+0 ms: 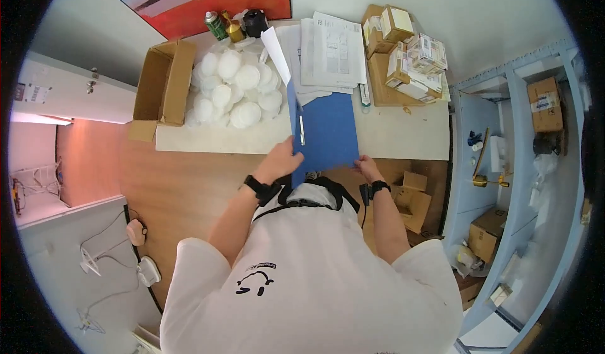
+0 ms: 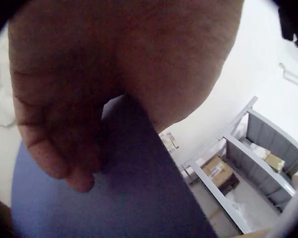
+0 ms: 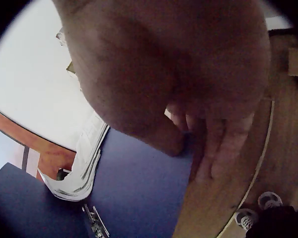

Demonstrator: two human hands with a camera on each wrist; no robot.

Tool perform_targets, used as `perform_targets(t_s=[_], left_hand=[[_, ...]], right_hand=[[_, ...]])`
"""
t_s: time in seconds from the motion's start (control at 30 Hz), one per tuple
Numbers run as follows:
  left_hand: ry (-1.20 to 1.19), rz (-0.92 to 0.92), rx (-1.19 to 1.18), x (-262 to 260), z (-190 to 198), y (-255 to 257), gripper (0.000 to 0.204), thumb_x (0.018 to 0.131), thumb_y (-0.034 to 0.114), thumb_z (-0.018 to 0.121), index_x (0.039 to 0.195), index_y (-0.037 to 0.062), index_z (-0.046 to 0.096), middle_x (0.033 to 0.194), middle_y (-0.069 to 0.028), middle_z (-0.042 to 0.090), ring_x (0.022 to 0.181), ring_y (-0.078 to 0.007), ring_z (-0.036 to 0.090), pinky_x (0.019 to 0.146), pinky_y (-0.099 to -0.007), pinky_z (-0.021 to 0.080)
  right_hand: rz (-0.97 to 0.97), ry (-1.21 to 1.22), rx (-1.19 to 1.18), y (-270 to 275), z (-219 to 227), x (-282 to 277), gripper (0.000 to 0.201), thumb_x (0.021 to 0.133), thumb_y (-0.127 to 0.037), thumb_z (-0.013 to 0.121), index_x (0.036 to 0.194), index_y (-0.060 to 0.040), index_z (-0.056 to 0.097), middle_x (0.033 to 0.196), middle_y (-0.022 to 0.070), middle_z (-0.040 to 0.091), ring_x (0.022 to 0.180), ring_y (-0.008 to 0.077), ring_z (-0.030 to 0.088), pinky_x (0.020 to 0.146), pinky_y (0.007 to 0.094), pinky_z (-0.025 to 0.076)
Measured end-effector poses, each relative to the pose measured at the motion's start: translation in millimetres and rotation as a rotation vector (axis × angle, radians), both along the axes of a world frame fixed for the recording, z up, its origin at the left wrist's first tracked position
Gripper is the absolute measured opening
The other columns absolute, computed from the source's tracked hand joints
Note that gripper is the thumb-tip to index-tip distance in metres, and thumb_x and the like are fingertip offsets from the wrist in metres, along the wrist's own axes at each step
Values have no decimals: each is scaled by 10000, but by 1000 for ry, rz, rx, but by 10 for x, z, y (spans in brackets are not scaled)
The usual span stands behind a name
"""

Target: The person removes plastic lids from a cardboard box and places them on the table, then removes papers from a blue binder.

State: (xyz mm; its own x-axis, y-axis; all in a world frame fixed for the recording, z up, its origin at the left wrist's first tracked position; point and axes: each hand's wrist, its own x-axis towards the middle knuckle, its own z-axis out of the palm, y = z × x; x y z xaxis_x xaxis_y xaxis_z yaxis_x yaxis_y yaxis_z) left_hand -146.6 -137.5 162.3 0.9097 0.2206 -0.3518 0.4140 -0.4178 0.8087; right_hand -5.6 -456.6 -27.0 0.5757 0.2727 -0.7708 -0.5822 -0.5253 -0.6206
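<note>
— Standing behind them, what do you see on the long white tabletop (image 1: 403, 141)?

— Biggest thing on it is the open brown cardboard box (image 1: 165, 83) at the far left, with a heap of round white padded discs (image 1: 236, 89) just to its right. At the far right sits a stack of small printed cartons (image 1: 409, 54) on a wooden board.

— And the hands?

— Both are on the open blue paper folder (image 1: 324, 133), which lies at the near edge of the table in the middle, its left cover standing up. The left hand (image 1: 280, 158) grips that raised cover at its near end, thumb on one side and fingers on the other. The right hand (image 1: 367, 165) pinches the near right corner of the flat cover, fingers curled under it.

— Anything inside?

— A metal clip (image 1: 302, 130) along the spine, and loose white printed sheets (image 1: 331, 54) fanned out just beyond the folder's far edge.
</note>
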Motion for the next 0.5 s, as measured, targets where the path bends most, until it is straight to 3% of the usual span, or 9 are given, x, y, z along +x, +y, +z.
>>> perform_targets(t_s=[0.03, 0.17, 0.23, 0.33, 0.47, 0.5], left_hand=[[-25, -79, 97, 44, -57, -117, 510, 848, 223, 572, 1236, -98, 487, 977, -340, 652, 925, -470, 640, 838, -484, 515], [75, -282, 116, 224, 248, -638, 489, 856, 212, 539, 1207, -118, 450, 954, -357, 644, 938, -496, 628, 850, -524, 504], [225, -385, 141, 300, 336, -876, 414, 865, 201, 524, 1122, -118, 458, 896, -343, 648, 887, -496, 640, 814, -534, 512], [154, -407, 162, 269, 471, -1095, 363, 886, 191, 500, 1063, -121, 443, 853, -347, 640, 839, -505, 640, 771, -553, 514], [110, -436, 115, 177, 766, -1266, 312, 895, 175, 503, 1012, -97, 404, 773, -346, 618, 771, -508, 633, 708, -561, 511], [109, -468, 99, 185, 878, -1292, 301, 894, 168, 508, 1003, -90, 399, 746, -338, 614, 739, -506, 631, 683, -557, 514]], right_hand=[[25, 66, 38, -26, 69, -34, 219, 950, -90, 589, 1137, 15, 548, 980, 99, 656, 808, 193, 681, 724, 341, 577], [20, -29, 49, -137, 124, -239, 299, 955, -81, 589, 1238, 5, 541, 1040, 89, 659, 836, 190, 677, 786, 361, 588], [-161, 76, 297, -157, 262, -355, 427, 954, -68, 596, 1368, -46, 494, 1119, 72, 647, 890, 195, 673, 798, 376, 591], [-93, 96, 297, -253, 321, -458, 494, 966, -53, 581, 1440, -97, 446, 1191, 64, 631, 984, 203, 657, 824, 379, 592], [-62, -11, 294, -455, 665, -537, 452, 987, -76, 559, 1423, -49, 443, 1257, 92, 606, 1043, 194, 637, 821, 353, 594], [-152, 6, 325, -528, 715, -565, 452, 991, -79, 553, 1426, -52, 435, 1266, 90, 598, 1047, 201, 637, 833, 354, 598]])
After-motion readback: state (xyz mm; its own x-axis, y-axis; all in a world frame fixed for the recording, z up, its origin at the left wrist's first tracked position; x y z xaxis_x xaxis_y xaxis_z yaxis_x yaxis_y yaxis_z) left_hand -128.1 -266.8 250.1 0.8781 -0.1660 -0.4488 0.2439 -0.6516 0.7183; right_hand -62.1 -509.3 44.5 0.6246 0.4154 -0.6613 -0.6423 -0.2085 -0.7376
